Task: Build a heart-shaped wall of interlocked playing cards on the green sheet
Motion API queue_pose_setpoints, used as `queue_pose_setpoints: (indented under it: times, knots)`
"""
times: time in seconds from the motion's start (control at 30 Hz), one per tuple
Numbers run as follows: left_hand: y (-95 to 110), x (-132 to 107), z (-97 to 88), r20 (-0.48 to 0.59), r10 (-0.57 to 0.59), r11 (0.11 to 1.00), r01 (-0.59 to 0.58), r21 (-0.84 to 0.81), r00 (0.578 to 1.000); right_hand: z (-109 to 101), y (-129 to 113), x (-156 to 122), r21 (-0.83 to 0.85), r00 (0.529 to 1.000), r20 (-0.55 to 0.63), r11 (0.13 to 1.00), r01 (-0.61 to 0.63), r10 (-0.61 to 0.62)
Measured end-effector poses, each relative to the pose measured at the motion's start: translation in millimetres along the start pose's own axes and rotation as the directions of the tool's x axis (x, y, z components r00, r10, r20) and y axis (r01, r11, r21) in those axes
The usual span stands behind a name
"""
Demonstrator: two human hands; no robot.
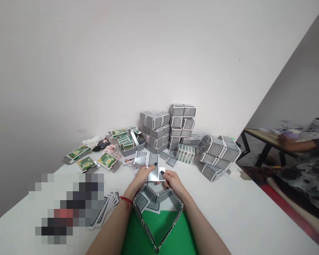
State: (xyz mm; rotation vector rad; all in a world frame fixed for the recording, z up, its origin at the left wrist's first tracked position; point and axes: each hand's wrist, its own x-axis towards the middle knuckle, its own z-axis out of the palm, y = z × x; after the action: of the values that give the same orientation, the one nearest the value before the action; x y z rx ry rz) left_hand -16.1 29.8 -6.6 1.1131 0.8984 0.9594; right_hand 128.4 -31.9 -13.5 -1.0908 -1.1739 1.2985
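My left hand (143, 176) is closed on joined playing cards (152, 161) with grey patterned backs, its thumb lying on top. Pinched between the fingers of my right hand (173, 180) is the edge of a playing card (162, 170) at the right side of that piece. Below my hands, between my forearms, stands a heart-shaped frame of folded cards (178, 202), partly over a green mat (159, 244). Inside its far part lie loose cards (153, 206). A spread of cards (105, 212) rests left of my left forearm.
Stacked card blocks (156, 132) and a taller stack (183, 122) stand by the wall. More blocks (220, 154) stand at right, near shrink-wrapped packs (185, 153). Green card boxes (108, 160) lie at left. Another person's arm (295, 144) shows far right. A blurred patch covers the left front.
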Motion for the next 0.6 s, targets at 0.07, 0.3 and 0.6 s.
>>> queue_pose_setpoints:
  times: [0.07,0.3,0.6]
  knots:
    - [1.4,-2.7,-0.7,0.060,0.002,1.000,-0.003,0.004,0.998,-0.7,3.1,2.1,0.040,0.999,-0.038,0.999,0.007,-0.006]
    - [0.5,-1.0,-0.1,0.006,0.123,0.986,-0.123,0.116,0.992,-2.9,15.2,10.6,0.083,0.946,-0.313,0.989,0.119,-0.088]
    - [-0.7,-1.3,-0.6,-0.112,0.277,0.863,-0.195,0.466,0.954,-12.5,18.0,10.6,-0.482,0.808,-0.355,0.833,0.272,-0.469]
